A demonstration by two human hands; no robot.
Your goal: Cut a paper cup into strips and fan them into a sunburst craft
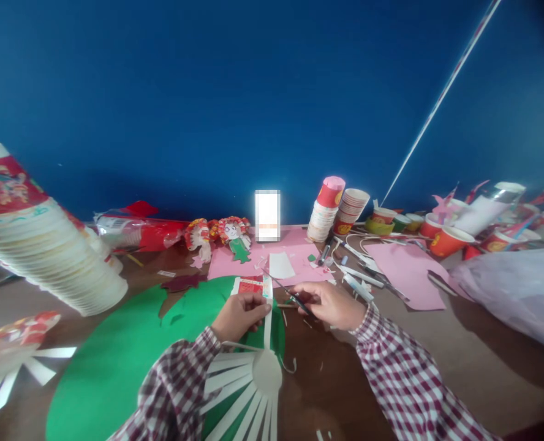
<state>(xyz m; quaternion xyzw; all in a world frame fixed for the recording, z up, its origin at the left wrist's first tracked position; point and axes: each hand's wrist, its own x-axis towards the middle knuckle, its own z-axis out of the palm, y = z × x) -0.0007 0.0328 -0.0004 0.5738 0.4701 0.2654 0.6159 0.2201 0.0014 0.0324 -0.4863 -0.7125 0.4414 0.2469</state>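
My left hand (242,314) pinches a cut paper cup (267,372) by its uncut part, whose red printed side shows above the fingers. White strips fan out from the cup's round base towards me, and one runs up to the pinched part. In my right hand (331,304) is a pair of scissors (300,302), its blades pointing up and left close to the white edge of the printed part. Whether the blades touch the paper I cannot tell. Beneath the cup lies a large green paper sheet (111,349).
A tall cup stack (60,257) leans at the left, above another strip-cut cup (10,349). Paper figures (235,239) stand at the back beside pink paper (299,251). Upright cups (324,211), several pens and craft cups (451,241) fill the back right, near a plastic bag (520,294).
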